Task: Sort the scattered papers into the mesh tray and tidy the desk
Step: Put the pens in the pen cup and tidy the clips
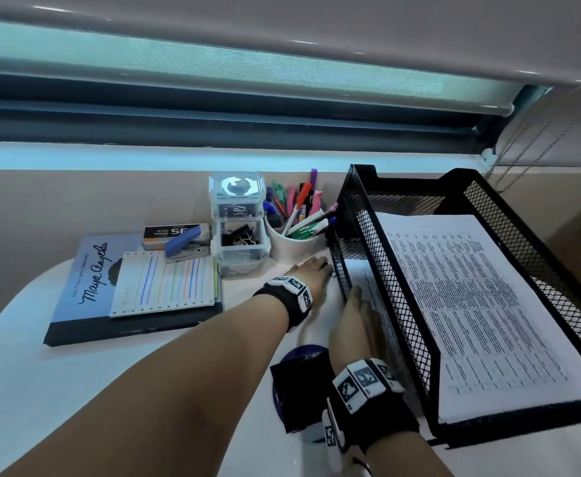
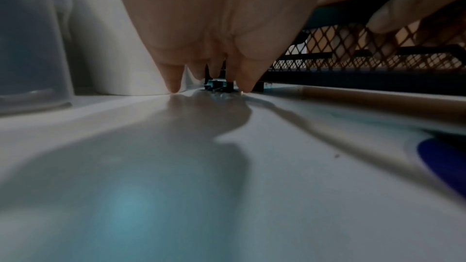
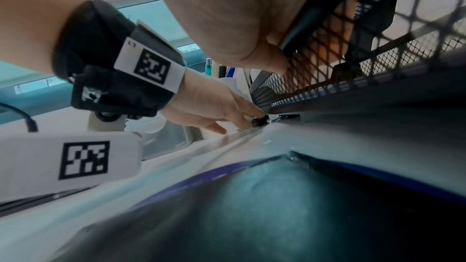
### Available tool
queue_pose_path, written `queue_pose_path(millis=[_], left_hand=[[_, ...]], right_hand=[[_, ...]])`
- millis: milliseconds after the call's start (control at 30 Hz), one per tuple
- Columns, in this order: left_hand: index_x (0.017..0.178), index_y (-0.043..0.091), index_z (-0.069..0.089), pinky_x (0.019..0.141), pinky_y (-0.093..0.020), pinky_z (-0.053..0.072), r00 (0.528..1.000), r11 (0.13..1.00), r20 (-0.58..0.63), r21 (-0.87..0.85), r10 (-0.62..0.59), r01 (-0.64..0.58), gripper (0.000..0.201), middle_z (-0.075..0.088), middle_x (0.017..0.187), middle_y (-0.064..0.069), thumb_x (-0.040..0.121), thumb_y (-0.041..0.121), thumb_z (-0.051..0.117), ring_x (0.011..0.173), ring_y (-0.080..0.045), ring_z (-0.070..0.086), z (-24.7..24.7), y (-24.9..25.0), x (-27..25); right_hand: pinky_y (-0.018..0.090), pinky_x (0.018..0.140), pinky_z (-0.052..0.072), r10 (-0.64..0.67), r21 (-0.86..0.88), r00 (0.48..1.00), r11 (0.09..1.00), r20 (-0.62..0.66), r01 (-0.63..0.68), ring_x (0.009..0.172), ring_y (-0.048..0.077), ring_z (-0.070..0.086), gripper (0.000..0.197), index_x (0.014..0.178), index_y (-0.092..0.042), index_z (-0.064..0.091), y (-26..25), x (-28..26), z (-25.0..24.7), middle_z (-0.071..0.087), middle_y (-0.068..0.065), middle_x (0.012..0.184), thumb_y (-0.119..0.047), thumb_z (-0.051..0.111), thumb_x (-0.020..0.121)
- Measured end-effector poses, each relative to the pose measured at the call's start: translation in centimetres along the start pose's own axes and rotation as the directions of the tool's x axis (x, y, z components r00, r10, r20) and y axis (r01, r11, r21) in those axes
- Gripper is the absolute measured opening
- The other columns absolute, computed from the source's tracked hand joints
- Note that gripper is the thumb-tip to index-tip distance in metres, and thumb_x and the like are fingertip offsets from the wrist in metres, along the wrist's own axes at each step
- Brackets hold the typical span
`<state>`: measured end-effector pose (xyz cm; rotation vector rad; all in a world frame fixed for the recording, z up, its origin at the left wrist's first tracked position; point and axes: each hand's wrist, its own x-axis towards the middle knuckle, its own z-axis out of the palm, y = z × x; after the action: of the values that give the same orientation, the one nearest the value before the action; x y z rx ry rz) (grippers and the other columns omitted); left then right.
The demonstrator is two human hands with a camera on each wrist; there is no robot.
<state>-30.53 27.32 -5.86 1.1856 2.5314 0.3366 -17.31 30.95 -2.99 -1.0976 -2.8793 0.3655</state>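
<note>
The mesh tray stands at the right of the desk, a printed sheet already lying in its upper tier and another sheet showing in the lower tier. Judging by that, the papers look mostly sorted and the step in hand is tidying the small bits. The left hand reaches down at the tray's near-left corner, just in front of the white pen cup. Its fingertips touch the desk, and the thumb and fingers close around a small dark binder clip. The pinch looks begun, though whether the clip is firmly held I cannot tell. The right hand lies with straight fingers pressed flat against the tray's left wall, steadying it.

To do this well, keep the tray braced so it does not slide, grip the clip by its body, not its wire arms, lift straight up clear of the mesh, then drop it in the clear drawer box where other clips lie.

Readable writing: the dark book under the notepad shows "BIG DREAMS" and a handwritten-style "Maya Angelou". The staple box behind the blue stapler bears large digits I cannot make out for sure
</note>
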Motion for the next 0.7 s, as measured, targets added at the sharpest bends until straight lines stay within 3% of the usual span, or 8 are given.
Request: queue_pose_path(millis=[100, 267, 433, 567, 700], left_hand=[[0.133, 0.009, 0.045, 0.105, -0.039, 0.039, 1.000, 1.000, -0.016, 0.008, 0.009, -0.009, 0.049, 0.046, 0.134, -0.010, 0.085, 0.003, 0.045, 0.124, -0.031, 0.042, 0.3, -0.7, 0.0], [0.118, 0.006, 0.050, 0.095, -0.044, 0.046, 0.986, 0.994, -0.130, 0.011, -0.108, 0.111, 0.035, 0.047, 0.123, -0.014, 0.084, 0.006, 0.050, 0.118, -0.032, 0.042, 0.1, -0.9, -0.3], [0.124, 0.005, 0.049, 0.097, -0.047, 0.045, 0.985, 0.993, -0.148, 0.067, -0.087, 0.098, 0.044, 0.044, 0.126, -0.017, 0.080, 0.003, 0.049, 0.120, -0.036, 0.040, 0.7, -0.2, 0.5], [0.113, -0.005, 0.055, 0.094, -0.046, 0.047, 0.981, 0.984, -0.111, 0.071, -0.158, 0.166, 0.033, 0.046, 0.117, -0.021, 0.081, -0.006, 0.047, 0.113, -0.038, 0.045, 0.3, 0.2, 0.0], [0.119, -0.001, 0.047, 0.089, -0.044, 0.044, 0.982, 0.979, -0.120, 0.123, -0.149, 0.163, 0.033, 0.046, 0.119, -0.021, 0.086, 0.000, 0.047, 0.115, -0.037, 0.040, 0.1, -0.2, -2.0]], right_hand=[[0.033, 0.091, 0.042, -0.008, -0.001, 1.000, 1.000, 0.001, 0.008, 0.121, 0.028, 0.045, 0.059, 0.145, -0.009, 0.017, 0.2, 0.1, 0.1, 0.043, 0.012, 0.138, 0.001, 0.033, 0.089], [0.033, 0.094, 0.042, -0.027, 0.000, 1.000, 1.000, 0.010, 0.027, 0.125, 0.025, 0.043, 0.064, 0.147, -0.009, 0.013, 0.3, -0.3, -0.3, 0.040, 0.011, 0.142, -0.001, 0.038, 0.089], [0.032, 0.093, 0.042, -0.025, -0.005, 1.000, 1.000, 0.014, 0.025, 0.124, 0.025, 0.043, 0.064, 0.147, -0.010, 0.012, 0.3, -0.2, -0.1, 0.040, 0.010, 0.141, -0.002, 0.039, 0.090], [0.032, 0.095, 0.041, -0.024, -0.012, 0.999, 1.000, 0.023, 0.025, 0.124, 0.025, 0.042, 0.062, 0.147, -0.009, 0.013, 0.4, -0.1, 0.0, 0.040, 0.010, 0.142, -0.001, 0.035, 0.091], [0.032, 0.093, 0.041, -0.031, -0.021, 0.999, 0.999, 0.022, 0.031, 0.125, 0.025, 0.041, 0.062, 0.148, -0.009, 0.012, 0.3, -0.2, -0.2, 0.039, 0.010, 0.142, -0.001, 0.035, 0.091]])
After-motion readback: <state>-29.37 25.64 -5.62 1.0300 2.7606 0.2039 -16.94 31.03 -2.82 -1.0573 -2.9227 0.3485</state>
